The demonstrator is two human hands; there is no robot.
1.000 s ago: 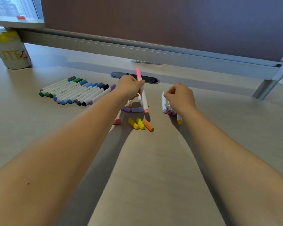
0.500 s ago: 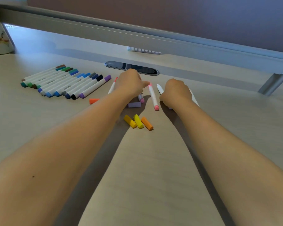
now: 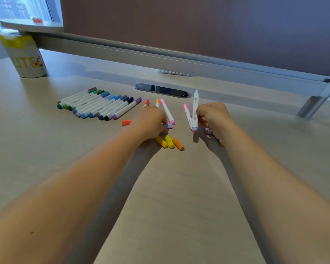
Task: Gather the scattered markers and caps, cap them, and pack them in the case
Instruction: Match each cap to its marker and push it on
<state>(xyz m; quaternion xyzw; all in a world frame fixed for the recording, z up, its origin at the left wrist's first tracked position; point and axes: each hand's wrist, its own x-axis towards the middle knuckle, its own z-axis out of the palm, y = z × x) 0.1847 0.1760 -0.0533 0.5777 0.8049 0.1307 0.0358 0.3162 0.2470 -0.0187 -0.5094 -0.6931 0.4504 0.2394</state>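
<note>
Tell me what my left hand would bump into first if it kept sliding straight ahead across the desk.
Probably the pink-tipped marker lying just beyond the left hand; the depth is hard to judge.

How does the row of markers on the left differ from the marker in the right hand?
The row of markers lies flat on the desk, side by side; the marker in the right hand stands nearly upright, gripped by the right hand. The row's far ends carry coloured caps, brown through purple; the held marker's top end is white, with no coloured cap. Both have white barrels with printed lettering.
</note>
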